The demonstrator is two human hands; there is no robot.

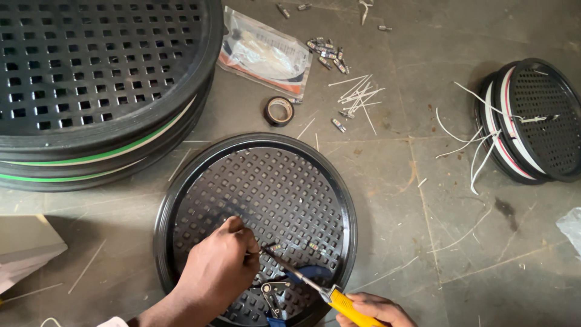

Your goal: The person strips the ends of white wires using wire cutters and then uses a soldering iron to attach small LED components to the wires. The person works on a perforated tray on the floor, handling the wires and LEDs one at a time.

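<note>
- You work over the round black perforated grille (266, 194) that lies flat on the floor; take it as your landmark.
- Your left hand (218, 266) rests on the grille's lower half, fingers curled almost closed and pinched around something small at the tip of the tool. What it pinches is too small to tell.
- Your right hand (375, 309) sits just off the grille's lower right rim, wrapped shut around the yellow handle of a screwdriver (308, 281). Its shaft slants up-left across the grille to your left fingertips.
- To do this well, I judge you should keep the tip steady on one hole, brace your left wrist on the grille, and press gently so the tip does not skid over the mesh.
- Blue-handled pliers (281, 290) lie on the grille just below the shaft, within reach.
- Above the grille's top rim sits a roll of black tape (279, 111), and farther up lie white wire pieces (360, 94).
- A stack of bigger grilles (97, 79) stands up-left of it.
</note>
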